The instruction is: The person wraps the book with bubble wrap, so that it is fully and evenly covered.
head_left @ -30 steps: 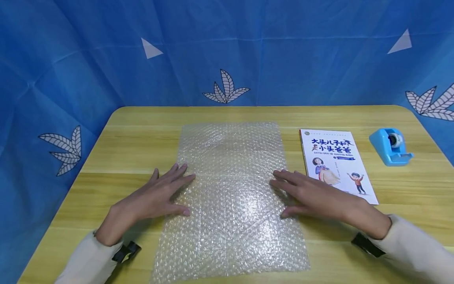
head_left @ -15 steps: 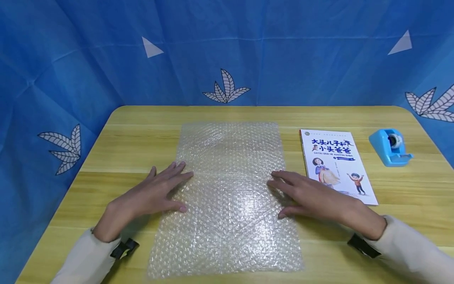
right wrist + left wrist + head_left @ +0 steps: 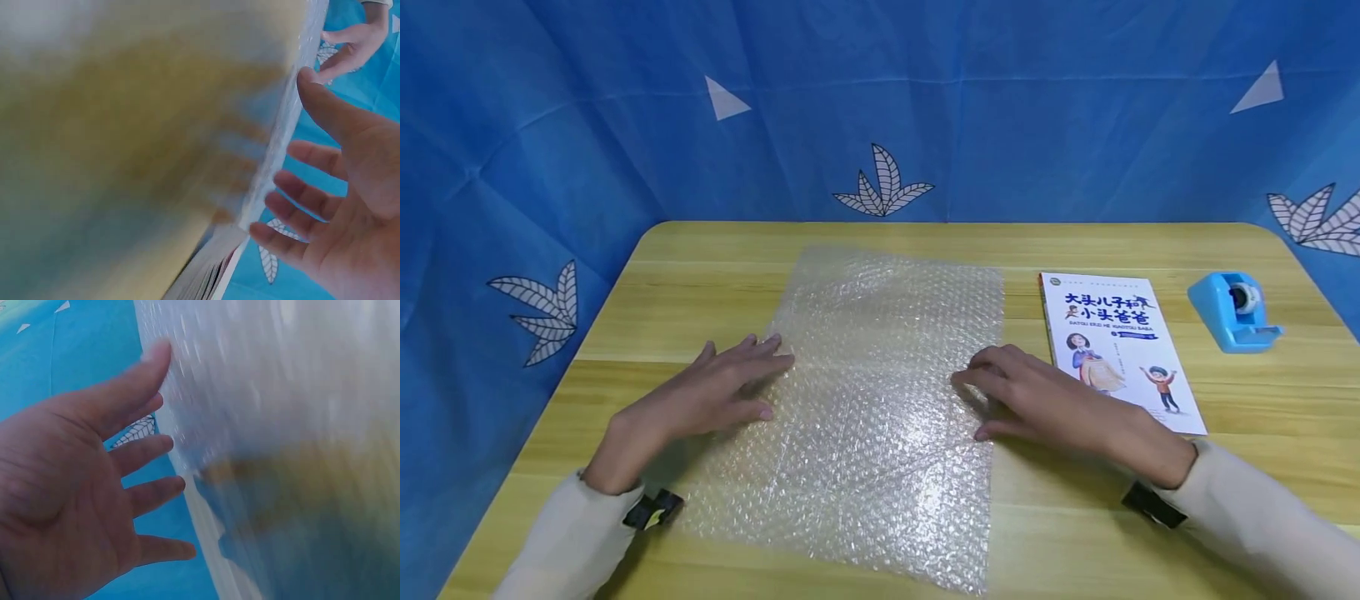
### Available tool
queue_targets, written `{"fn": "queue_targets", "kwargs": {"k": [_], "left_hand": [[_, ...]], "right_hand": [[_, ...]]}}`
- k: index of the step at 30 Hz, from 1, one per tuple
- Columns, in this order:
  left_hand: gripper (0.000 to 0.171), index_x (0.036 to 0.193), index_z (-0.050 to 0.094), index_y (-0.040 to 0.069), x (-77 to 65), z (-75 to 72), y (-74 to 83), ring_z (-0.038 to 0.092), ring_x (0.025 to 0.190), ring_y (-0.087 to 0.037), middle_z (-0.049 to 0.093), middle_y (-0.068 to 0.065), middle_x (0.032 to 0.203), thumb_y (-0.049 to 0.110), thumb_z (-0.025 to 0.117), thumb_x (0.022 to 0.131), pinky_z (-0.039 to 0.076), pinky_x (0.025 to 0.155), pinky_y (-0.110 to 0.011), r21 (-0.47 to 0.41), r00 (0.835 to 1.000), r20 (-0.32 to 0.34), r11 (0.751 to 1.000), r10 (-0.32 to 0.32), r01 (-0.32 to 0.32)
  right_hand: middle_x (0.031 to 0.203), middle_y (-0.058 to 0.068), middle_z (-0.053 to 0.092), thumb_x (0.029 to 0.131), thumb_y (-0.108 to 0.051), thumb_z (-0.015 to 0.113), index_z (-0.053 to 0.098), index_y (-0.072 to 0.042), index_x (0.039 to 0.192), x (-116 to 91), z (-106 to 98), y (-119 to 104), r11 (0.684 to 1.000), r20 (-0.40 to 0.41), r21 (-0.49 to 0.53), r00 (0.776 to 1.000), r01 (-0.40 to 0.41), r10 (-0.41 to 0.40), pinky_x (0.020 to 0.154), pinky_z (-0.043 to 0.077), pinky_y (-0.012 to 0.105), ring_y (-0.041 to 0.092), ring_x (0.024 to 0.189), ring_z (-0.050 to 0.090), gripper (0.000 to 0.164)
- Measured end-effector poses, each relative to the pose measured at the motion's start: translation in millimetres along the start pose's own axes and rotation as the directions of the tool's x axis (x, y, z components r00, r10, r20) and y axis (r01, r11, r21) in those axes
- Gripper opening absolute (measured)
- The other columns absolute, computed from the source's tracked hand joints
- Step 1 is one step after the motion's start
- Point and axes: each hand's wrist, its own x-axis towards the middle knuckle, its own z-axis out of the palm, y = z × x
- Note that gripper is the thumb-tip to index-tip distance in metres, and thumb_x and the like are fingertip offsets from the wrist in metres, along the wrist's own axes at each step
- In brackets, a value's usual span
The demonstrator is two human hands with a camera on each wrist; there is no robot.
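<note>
A clear sheet of bubble wrap (image 3: 872, 400) lies askew on the wooden table (image 3: 625, 300). My left hand (image 3: 711, 396) rests flat on the sheet's left edge with fingers straight. My right hand (image 3: 1037, 400) presses on the sheet's right edge, fingers slightly bent and spread. The left wrist view shows my left hand (image 3: 81, 487) spread open beside the blurred bubble wrap (image 3: 262, 381). In the right wrist view my right hand (image 3: 337, 187) is open, fingers reaching toward the bubble wrap's edge (image 3: 281, 137).
A children's book (image 3: 1116, 346) with a white illustrated cover lies right of the sheet, close to my right hand. A blue tape dispenser (image 3: 1236, 310) stands near the table's right edge. Blue patterned cloth (image 3: 880, 108) surrounds the table.
Both hands have slid left and away, turning the bubble wrap: its far end swung right, its near end swung left, and it now lies skewed.
</note>
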Motion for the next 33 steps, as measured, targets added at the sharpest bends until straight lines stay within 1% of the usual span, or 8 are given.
{"fn": "queue_targets", "kwargs": {"k": [4,8,12,16,22,26,29,33], "left_hand": [[0.060,0.153,0.054,0.013,-0.3,2.8,8.3,0.025,0.152,-0.048,0.032,-0.022,0.165,0.009,0.073,0.097,0.013,0.111,-0.082,0.071,0.998,-0.039,0.996,0.058,-0.055],[0.058,0.153,0.052,0.008,0.2,9.3,19.8,0.032,0.149,-0.047,0.033,-0.026,0.163,0.018,0.071,0.100,0.021,0.113,-0.077,0.088,0.996,-0.031,0.993,0.087,-0.084],[0.081,0.159,0.039,0.004,1.9,14.2,24.9,0.023,0.152,-0.047,0.023,-0.027,0.167,0.043,0.073,0.097,0.019,0.119,-0.067,0.043,0.999,0.018,0.998,0.034,-0.035],[0.094,0.161,0.036,0.004,3.1,16.6,24.1,0.017,0.154,-0.047,0.017,-0.027,0.168,0.046,0.080,0.089,0.018,0.121,-0.065,0.046,0.999,0.042,0.999,0.013,-0.014],[0.094,0.161,0.036,0.003,4.1,15.4,21.6,0.014,0.155,-0.046,0.014,-0.025,0.169,0.040,0.082,0.088,0.017,0.121,-0.064,0.038,0.998,0.052,0.999,0.022,-0.024],[0.089,0.160,0.037,0.003,3.3,14.7,20.6,0.014,0.155,-0.046,0.015,-0.025,0.169,0.037,0.080,0.091,0.020,0.121,-0.064,0.025,0.998,0.048,0.999,0.028,-0.029],[0.085,0.159,0.039,0.002,2.4,14.4,19.7,0.015,0.154,-0.047,0.016,-0.026,0.169,0.035,0.079,0.092,0.023,0.120,-0.064,0.020,0.999,0.031,0.999,0.032,-0.033],[0.081,0.158,0.040,0.002,0.4,14.0,18.5,0.016,0.154,-0.048,0.017,-0.027,0.169,0.032,0.078,0.094,0.026,0.119,-0.065,0.005,0.999,0.012,0.999,0.044,-0.044]], "right_hand": [[0.153,0.022,0.047,0.087,-0.047,0.080,0.055,-0.008,0.149,4,0,3,1.000,0.020,-0.010,1.000,0.004,-0.004,0.110,0.045,0.055,0.042,0.142,0.045,0.077],[0.159,0.023,0.040,0.090,-0.048,0.076,0.051,-0.007,0.152,3,0,4,0.999,0.071,0.021,0.997,-0.029,0.027,0.110,0.044,0.056,0.044,0.145,0.040,0.078],[0.156,0.024,0.044,0.091,-0.050,0.074,0.052,-0.006,0.151,3,-1,4,0.999,0.076,0.023,0.996,-0.038,0.036,0.110,0.044,0.057,0.044,0.142,0.044,0.078],[0.152,0.024,0.048,0.089,-0.053,0.075,0.054,-0.005,0.148,4,-1,3,1.000,0.068,-0.003,0.997,-0.026,0.026,0.110,0.044,0.058,0.044,0.139,0.048,0.079],[0.140,0.018,0.056,0.089,-0.048,0.078,0.066,-0.011,0.134,9,0,4,1.000,0.024,0.000,1.000,-0.006,0.006,0.105,0.050,0.054,0.038,0.129,0.055,0.059],[0.145,0.020,0.052,0.089,-0.039,0.081,0.066,-0.012,0.125,10,2,7,1.000,0.006,0.022,1.000,0.017,-0.017,0.107,0.049,0.053,0.041,0.135,0.051,0.048],[0.151,0.021,0.049,0.089,-0.038,0.082,0.062,-0.011,0.128,11,3,7,0.999,0.027,0.052,1.000,0.009,-0.011,0.109,0.047,0.053,0.043,0.140,0.047,0.051],[0.150,0.022,0.049,0.090,-0.039,0.080,0.057,-0.008,0.142,12,3,3,0.998,0.052,0.055,0.999,-0.001,-0.001,0.109,0.046,0.054,0.043,0.139,0.049,0.065]]}}
